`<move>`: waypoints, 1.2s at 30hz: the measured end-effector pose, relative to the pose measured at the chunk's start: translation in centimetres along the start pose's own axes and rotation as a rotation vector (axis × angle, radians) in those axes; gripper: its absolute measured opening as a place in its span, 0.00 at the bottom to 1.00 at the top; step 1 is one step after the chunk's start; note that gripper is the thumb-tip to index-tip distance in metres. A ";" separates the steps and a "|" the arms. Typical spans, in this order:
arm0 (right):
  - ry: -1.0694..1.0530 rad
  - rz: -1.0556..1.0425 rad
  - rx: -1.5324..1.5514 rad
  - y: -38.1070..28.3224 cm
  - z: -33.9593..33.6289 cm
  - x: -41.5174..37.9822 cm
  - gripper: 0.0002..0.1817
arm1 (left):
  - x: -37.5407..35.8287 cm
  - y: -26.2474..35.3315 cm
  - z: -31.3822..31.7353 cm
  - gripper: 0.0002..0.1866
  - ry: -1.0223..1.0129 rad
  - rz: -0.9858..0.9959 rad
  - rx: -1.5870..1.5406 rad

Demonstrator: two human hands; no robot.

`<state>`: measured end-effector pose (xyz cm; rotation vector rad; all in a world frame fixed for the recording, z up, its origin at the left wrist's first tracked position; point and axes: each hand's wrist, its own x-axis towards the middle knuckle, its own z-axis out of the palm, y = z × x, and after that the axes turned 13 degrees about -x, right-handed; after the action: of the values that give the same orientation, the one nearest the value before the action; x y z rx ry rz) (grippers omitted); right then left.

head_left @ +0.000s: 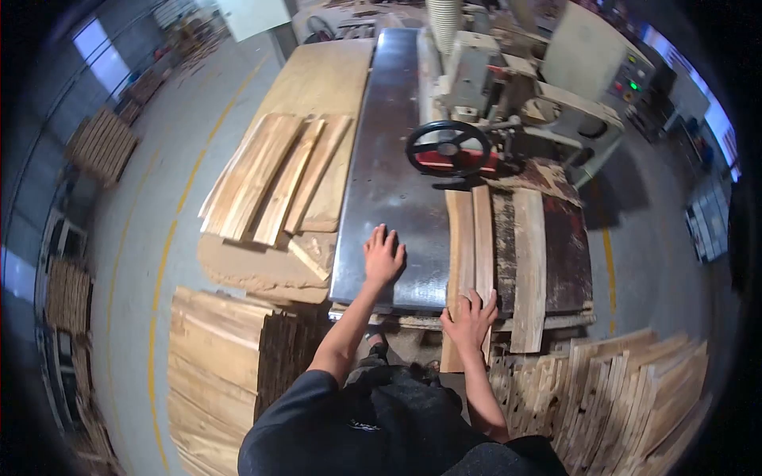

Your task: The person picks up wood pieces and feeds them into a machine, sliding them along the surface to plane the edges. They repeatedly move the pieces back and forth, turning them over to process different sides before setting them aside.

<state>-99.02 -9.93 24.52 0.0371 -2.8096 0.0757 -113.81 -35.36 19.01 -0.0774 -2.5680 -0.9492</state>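
My left hand (383, 258) rests with its fingers outstretched on the shiny metal machine table (373, 174), holding nothing. On the table's right part, my right hand (471, 320) lies spread across the near ends of two narrow boards: a wooden board (459, 254) with a wavy left edge and a thinner wooden strip (483, 238) beside it. Both boards point away from me toward the machine, and the first juts past the table's front edge. Farther right lies a wider pale board (528, 270), apart from my hand.
A woodworking machine (476, 79) with a black handwheel (449, 148) stands over the table. Several cut boards (262, 174) lie on a plywood surface (317, 79) at left. Board stacks stand close on both sides, at left (214, 365) and right (603, 397).
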 end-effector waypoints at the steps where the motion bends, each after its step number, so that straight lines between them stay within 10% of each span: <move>1: 0.010 -0.003 -0.015 0.0 0.0 0.0 0.24 | 0.0 0.0 0.0 0.28 -0.002 -0.004 0.007; 36: -0.077 0.009 -0.001 0.3 0.8 -0.3 0.29 | -0.3 -0.2 0.1 0.25 0.002 0.032 0.018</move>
<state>-98.99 -9.68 23.63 0.0272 -2.8873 0.0764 -113.63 -35.42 18.73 -0.1117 -2.5651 -0.9136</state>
